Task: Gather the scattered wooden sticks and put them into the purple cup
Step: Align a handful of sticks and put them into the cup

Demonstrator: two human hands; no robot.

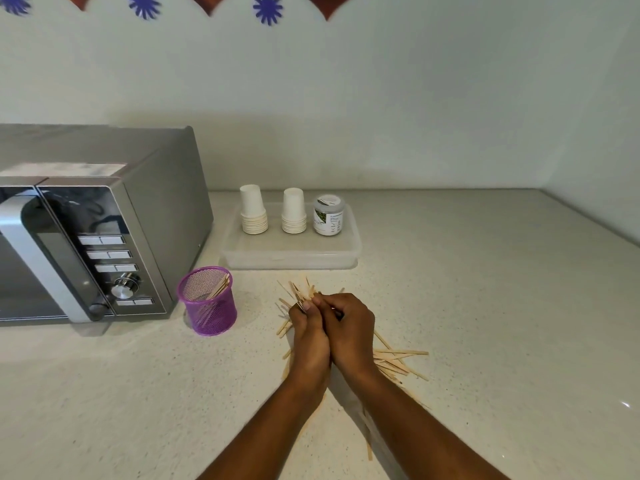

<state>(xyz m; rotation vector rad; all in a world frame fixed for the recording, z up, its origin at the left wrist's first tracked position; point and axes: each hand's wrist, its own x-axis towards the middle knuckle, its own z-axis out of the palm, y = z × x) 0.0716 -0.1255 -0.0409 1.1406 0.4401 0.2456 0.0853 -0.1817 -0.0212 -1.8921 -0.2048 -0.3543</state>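
Note:
A purple mesh cup (pixel 207 303) stands on the counter beside the microwave, with several wooden sticks leaning inside it. Loose wooden sticks (pixel 398 360) lie scattered on the counter right of my wrists and under my forearms. My left hand (pixel 310 332) and my right hand (pixel 348 327) are pressed together over the pile, both closed around a bundle of sticks (pixel 299 294) whose ends fan out above my fingers. The hands are about a hand's width to the right of the cup.
A grey microwave (pixel 86 230) fills the left side. Behind the pile, a clear plastic box (pixel 291 254) carries two stacks of white paper cups (pixel 254 209) and a small jar (pixel 328 216). The wall runs along the back and right.

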